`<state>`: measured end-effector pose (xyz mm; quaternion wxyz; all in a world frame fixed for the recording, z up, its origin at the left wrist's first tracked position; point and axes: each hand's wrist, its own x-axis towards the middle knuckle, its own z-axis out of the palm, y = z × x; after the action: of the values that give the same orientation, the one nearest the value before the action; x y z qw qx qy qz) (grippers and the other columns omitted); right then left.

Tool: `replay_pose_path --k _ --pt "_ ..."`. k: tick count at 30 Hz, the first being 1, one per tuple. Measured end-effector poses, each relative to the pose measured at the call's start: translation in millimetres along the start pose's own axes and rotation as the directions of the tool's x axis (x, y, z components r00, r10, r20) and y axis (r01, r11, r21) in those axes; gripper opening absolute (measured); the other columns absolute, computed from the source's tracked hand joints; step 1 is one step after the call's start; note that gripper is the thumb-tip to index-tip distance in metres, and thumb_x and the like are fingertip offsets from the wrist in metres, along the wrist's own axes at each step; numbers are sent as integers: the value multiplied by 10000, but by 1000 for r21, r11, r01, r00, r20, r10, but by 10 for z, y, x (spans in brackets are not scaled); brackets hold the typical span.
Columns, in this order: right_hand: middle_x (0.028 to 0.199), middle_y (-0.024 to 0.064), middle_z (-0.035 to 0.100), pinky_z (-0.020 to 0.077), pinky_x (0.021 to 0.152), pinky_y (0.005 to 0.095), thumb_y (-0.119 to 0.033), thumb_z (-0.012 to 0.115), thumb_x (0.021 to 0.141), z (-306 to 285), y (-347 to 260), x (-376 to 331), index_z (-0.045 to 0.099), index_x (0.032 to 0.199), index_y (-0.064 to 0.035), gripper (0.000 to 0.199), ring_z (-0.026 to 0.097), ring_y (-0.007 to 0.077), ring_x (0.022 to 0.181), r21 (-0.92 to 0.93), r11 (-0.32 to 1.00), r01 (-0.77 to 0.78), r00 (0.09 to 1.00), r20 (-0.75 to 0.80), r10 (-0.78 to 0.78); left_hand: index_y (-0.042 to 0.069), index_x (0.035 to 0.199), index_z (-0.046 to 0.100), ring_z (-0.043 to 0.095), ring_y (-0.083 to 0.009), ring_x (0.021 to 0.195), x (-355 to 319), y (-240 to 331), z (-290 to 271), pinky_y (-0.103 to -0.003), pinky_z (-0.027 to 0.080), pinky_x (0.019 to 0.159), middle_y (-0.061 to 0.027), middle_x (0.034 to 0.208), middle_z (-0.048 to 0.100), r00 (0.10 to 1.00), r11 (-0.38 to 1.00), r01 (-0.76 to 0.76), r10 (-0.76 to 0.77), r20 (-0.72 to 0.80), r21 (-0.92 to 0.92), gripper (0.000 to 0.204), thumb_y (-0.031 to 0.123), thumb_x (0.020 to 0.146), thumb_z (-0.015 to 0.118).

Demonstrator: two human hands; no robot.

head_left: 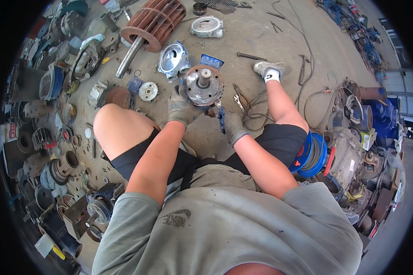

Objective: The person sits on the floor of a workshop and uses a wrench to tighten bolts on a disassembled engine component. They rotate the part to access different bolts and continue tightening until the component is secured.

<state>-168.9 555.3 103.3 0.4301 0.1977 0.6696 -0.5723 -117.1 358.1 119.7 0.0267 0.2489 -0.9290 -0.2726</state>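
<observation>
Between my legs stands a round, rust-edged metal part point(197, 95) with a shaft stub rising from its centre and holes around its face. My left hand point(179, 107), in a grey work glove, grips its left side; some fingers are hidden. My right hand point(234, 127), gloved too, is closed around a wrench-like tool with a dark blue handle point(222, 120). The tool's metal end meets the part's lower right edge. Just right of the part, pliers point(241, 98) and an adjustable wrench point(239, 103) lie on the floor.
Beyond lie a blue-and-silver housing point(173, 59), a silver ring casting point(207, 27) and a rusty caged rotor point(156, 23) with a shaft. A hammer point(303, 69) and cables lie right. A blue cable reel point(314, 156) sits by my right thigh; machine parts crowd the left.
</observation>
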Motion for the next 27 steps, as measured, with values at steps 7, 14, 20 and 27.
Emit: replay_pose_path --k 7,14,20,27 --pt "629 8 526 420 480 338 -497 514 1123 -236 -141 48 668 870 -95 499 492 150 480 -355 897 262 965 90 -246 97 1671 196 614 -411 1281 29 61 -97 -472 538 1059 -227 1538 448 1000 1000 8 -7 -26 9 1440 744 601 910" --pt "639 39 571 419 452 360 -542 523 1112 -891 -351 -28 687 869 -69 557 543 154 490 -7 926 377 868 -347 -356 41 1506 522 660 -383 1260 -67 415 536 -467 563 1014 -236 1400 637 906 988 69 -119 -405 -134 1153 696 646 925" --pt "625 42 569 444 487 350 -481 488 1132 -391 98 -242 702 929 -60 514 562 175 516 -1 974 226 965 -139 -224 -184 1379 534 589 -430 1373 -227 680 557 -454 519 1077 -333 1450 601 883 956 294 -266 386 -12 971 594 860 795" --pt "679 90 659 527 577 382 -424 485 1127 -397 112 -384 761 1005 -77 459 648 194 586 -474 845 246 963 26 -267 -147 1553 267 585 -465 1365 -237 260 -549 -444 461 1158 -309 1430 621 949 997 -76 63 307 29 1159 421 779 915"
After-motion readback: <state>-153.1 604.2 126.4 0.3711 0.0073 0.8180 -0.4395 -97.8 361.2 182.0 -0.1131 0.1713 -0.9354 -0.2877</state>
